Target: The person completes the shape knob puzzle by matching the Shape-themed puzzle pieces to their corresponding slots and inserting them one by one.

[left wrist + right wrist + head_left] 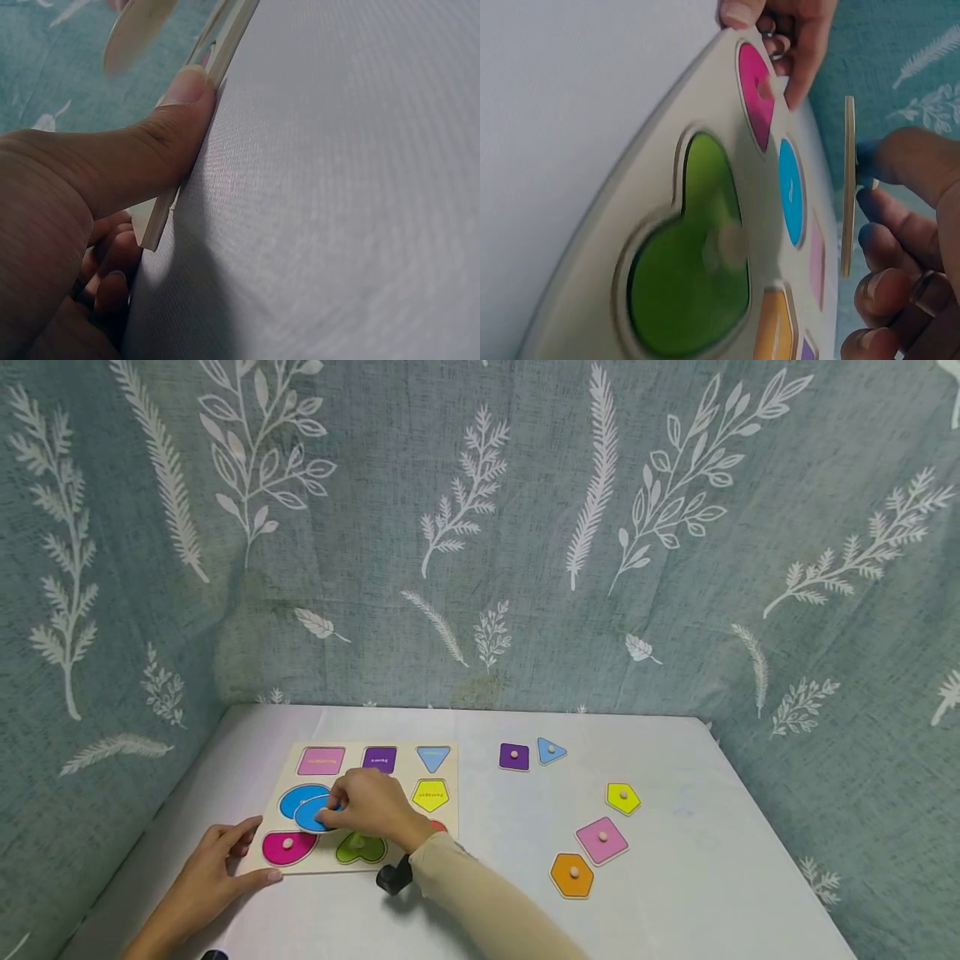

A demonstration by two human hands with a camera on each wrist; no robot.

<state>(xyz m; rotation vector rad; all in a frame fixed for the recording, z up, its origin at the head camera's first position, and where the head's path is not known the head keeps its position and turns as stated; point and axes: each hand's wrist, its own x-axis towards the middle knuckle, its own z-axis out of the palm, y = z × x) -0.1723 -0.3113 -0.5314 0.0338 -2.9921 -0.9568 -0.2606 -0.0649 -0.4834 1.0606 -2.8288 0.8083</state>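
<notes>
My right hand (375, 802) pinches the small knob of a blue oval puzzle piece (307, 818). The piece is held above the board, partly overlapping the blue oval recess (291, 802) in the head view; seen from the right wrist, the oval piece (849, 210) is edge-on and apart from the board. At the near left corner of the cream puzzle board (327, 860), my left hand (210, 872) holds it, thumb along the front edge and fingers at the left side. A magenta rounded piece (273, 852) and a green heart-like piece (682, 292) sit in their recesses.
Right of the board lie a purple square (513, 763), a light blue triangle (546, 757), a yellow pentagon (617, 802), a pink piece (592, 839) and an orange hexagon (564, 885). A patterned curtain (525, 568) encloses the white table (720, 843).
</notes>
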